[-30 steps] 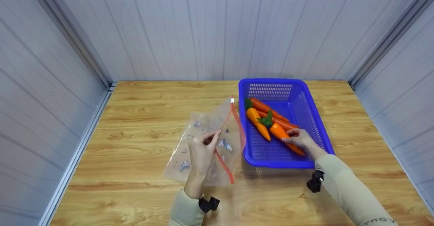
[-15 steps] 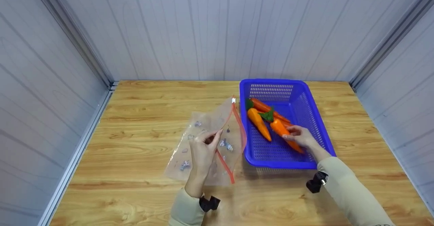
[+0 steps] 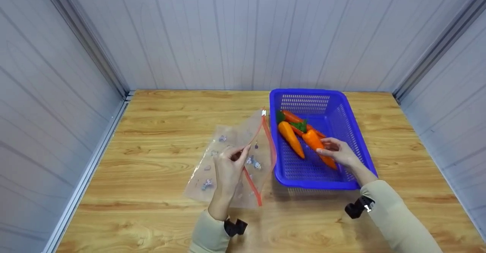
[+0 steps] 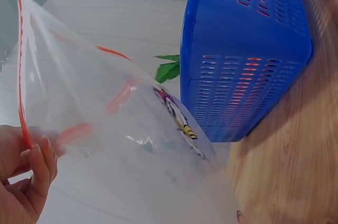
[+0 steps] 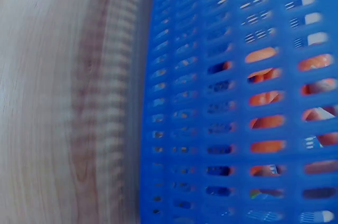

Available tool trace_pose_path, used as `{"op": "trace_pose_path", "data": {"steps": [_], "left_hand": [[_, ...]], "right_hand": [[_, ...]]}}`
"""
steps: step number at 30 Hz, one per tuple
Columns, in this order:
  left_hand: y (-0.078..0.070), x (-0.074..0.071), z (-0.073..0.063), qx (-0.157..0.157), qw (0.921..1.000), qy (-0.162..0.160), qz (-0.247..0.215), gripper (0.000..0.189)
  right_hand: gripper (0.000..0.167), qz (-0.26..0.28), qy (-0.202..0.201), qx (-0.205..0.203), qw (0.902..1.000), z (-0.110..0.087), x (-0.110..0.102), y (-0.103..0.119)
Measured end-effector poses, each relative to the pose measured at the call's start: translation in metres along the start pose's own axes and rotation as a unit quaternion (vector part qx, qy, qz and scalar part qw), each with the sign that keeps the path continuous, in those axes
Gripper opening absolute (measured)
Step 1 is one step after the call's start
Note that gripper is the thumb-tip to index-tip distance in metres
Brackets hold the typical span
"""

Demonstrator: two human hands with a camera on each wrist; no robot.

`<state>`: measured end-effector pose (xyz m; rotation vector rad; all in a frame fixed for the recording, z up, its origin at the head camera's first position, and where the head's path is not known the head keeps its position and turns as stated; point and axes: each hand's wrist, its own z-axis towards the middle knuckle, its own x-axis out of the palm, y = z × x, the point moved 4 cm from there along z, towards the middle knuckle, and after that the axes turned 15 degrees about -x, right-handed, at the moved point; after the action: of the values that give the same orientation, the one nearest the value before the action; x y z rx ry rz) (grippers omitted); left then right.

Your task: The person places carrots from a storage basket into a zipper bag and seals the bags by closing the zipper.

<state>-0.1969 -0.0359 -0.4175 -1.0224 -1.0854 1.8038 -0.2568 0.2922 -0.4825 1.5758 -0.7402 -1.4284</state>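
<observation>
With thumb and fingers, my left hand (image 3: 228,169) pinches the red-edged mouth of a clear printed zip bag (image 3: 253,162), which gapes toward the basket. A white slider sits at the bag's far corner. My right hand (image 3: 343,156) reaches into the blue basket (image 3: 319,185) and grips an orange carrot (image 3: 313,139) with green leaves. Another orange carrot (image 3: 291,139) lies beside it, and redder carrots (image 3: 291,116) lie partly hidden behind. In the left wrist view the left hand (image 4: 26,176) holds the bag's red edge (image 4: 22,102). Basket slots mostly hide the right hand in the right wrist view.
The basket's slotted wall (image 4: 232,97) stands right beside the bag's mouth. Both rest on a wooden table (image 3: 152,162). Pale panel walls (image 3: 205,36) enclose the table at the back and on both sides.
The orange carrot in my right hand has shifted slightly away from me, its leaves now farther back and its tip drawn in. My left hand keeps its pinch on the bag.
</observation>
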Motion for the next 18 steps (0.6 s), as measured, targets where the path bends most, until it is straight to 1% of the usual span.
{"op": "trace_pose_path", "data": {"steps": [5,8,13,18], "left_hand": [[-0.001,0.000,0.000,0.015,0.9998,-0.010,0.008,0.013],[-0.001,0.000,0.001,0.013,0.9999,-0.007,0.005,0.012],[-0.001,0.000,0.001,0.006,1.0000,-0.001,0.000,0.012],[-0.001,0.001,0.002,0.008,1.0000,-0.003,-0.002,0.012]], "right_hand": [[0.054,0.012,-0.001,-0.032,0.9994,-0.005,0.000,0.014],[0.052,0.019,0.002,-0.048,0.9987,-0.008,0.001,0.023],[0.051,0.032,0.016,-0.060,0.9975,-0.014,0.004,0.037],[0.049,0.047,0.025,-0.079,0.9955,-0.019,0.009,0.051]]}}
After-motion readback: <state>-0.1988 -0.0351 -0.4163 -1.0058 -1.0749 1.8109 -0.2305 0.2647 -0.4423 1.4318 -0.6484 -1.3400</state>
